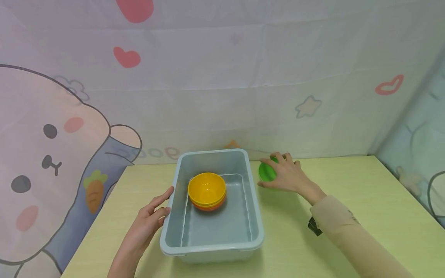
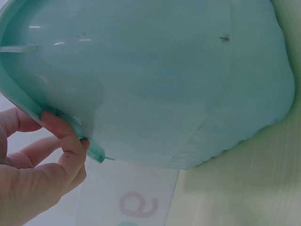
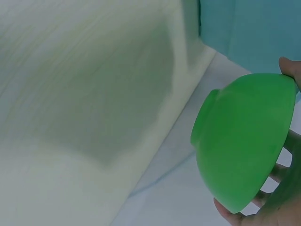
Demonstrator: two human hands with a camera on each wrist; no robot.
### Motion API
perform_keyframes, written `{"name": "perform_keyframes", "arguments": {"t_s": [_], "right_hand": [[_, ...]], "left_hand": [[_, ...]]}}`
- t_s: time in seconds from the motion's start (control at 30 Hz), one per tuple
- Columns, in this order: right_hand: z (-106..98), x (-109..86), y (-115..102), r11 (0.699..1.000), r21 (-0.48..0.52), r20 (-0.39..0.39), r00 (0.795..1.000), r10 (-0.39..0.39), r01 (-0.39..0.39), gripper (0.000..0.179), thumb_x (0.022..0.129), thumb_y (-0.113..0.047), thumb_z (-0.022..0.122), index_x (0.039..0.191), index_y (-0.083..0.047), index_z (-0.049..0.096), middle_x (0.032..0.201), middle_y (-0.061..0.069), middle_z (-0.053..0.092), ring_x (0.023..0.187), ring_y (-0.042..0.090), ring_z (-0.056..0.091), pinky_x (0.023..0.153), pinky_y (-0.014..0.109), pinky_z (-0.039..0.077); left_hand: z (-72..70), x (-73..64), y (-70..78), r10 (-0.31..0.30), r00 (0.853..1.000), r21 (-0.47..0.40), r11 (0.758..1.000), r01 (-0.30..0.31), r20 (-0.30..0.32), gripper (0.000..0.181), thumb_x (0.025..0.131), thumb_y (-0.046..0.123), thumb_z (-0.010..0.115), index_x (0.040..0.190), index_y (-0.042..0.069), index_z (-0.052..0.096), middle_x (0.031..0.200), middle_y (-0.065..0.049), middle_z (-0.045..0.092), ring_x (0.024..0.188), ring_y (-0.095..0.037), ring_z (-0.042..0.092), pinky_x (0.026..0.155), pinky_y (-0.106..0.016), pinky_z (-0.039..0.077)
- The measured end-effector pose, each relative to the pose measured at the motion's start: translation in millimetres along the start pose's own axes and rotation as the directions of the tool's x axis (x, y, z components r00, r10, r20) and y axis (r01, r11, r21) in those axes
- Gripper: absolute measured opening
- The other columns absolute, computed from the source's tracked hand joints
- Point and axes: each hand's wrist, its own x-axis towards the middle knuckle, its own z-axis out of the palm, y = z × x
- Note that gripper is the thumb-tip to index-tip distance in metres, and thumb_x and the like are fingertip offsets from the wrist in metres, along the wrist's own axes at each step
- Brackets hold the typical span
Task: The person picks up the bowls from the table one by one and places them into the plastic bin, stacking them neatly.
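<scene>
My right hand [image 1: 286, 173] grips a green bowl [image 1: 265, 172] by its rim, just right of the bin's far right side. In the right wrist view the green bowl [image 3: 244, 141] shows its rounded outside and foot, with fingers spread along the rim and a shadow on the table below. My left hand [image 1: 147, 218] holds the left rim of a grey-blue plastic bin [image 1: 212, 247]. Seen from the left wrist, the fingers curl at the edge of the bin [image 2: 141, 84]. Inside the bin, a yellow bowl [image 1: 207, 188] sits stacked on an orange bowl [image 1: 208, 208], toward the back left.
The bin stands on a pale wooden table [image 1: 347, 185]. Behind it hangs a printed cloth [image 1: 222, 96] with hearts and a bear, reaching the table's back edge. A black object [image 1: 314, 226] shows at the right wrist. Another cloth [image 1: 420, 127] hangs along the right side.
</scene>
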Motion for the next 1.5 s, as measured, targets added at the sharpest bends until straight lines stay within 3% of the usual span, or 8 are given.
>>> {"name": "perform_keyframes", "arguments": {"t_s": [0.83,1.5], "right_hand": [[-36,3.3,-18,1.0,-0.003,-0.019,1.0,-0.011,0.011,0.082,0.074,-0.067,0.066,0.144,-0.029,0.044,0.142,0.011,0.041,0.125,0.042,0.036,0.087,0.066,0.039],[-66,8.9,-53,1.0,-0.022,-0.004,1.0,-0.014,0.014,0.084,0.073,-0.069,0.065,0.143,-0.029,0.043,0.142,0.011,0.04,0.124,0.043,0.036,0.086,0.067,0.04]], "left_hand": [[-0.4,0.3,-1.4,0.017,1.0,-0.004,1.0,-0.017,0.002,0.057,0.096,0.011,0.051,0.15,0.02,0.036,0.148,-0.007,0.034,0.107,-0.006,0.056,0.088,-0.022,0.05],[0.7,-0.7,1.0,0.019,1.0,-0.013,1.0,-0.018,0.012,0.056,0.096,0.012,0.051,0.15,0.021,0.036,0.149,-0.005,0.033,0.114,-0.003,0.051,0.091,-0.02,0.048]]}}
